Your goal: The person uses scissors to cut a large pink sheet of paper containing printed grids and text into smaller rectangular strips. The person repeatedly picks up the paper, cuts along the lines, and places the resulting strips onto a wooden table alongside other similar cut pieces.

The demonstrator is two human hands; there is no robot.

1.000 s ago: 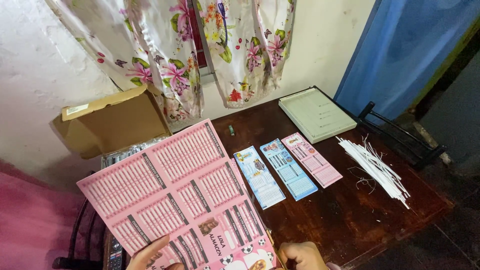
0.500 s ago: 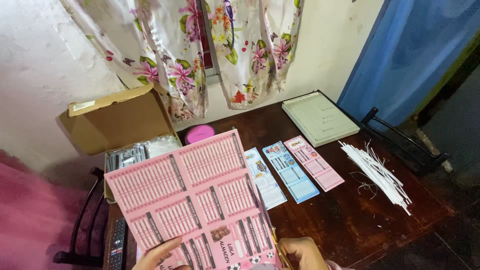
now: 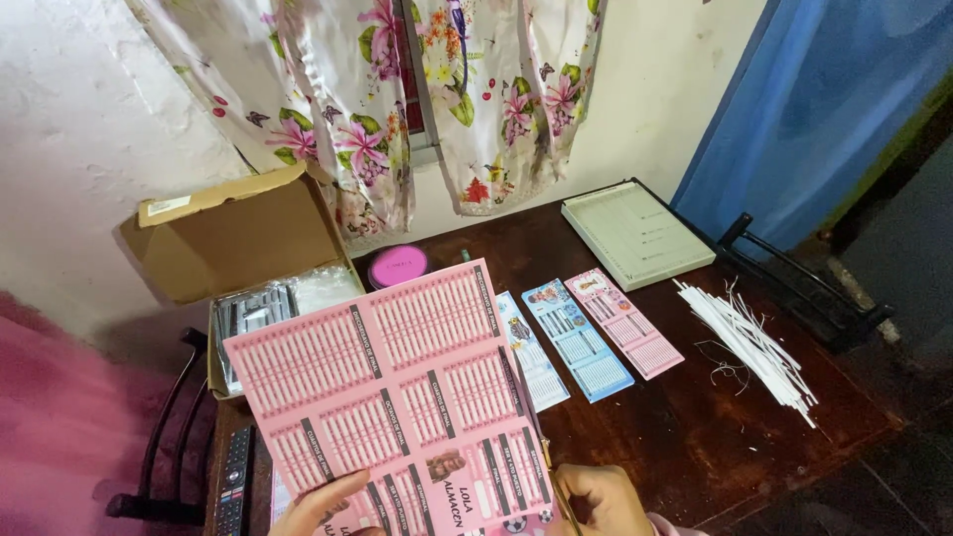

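Head view, open cardboard box (image 3: 238,233) upper left holding plastic-wrapped packs (image 3: 260,310), left hand (image 3: 323,508) and right hand (image 3: 601,499) fingers gripping pink sheet (image 3: 397,397) at bottom edge, bare table (image 3: 695,427) at right.

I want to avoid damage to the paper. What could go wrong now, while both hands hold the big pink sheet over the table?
The pink sheet is held only at its bottom edge by the left hand and right hand, so it may bend or crease. It also hides part of the cardboard box and may brush the blue card or the white paper strips.
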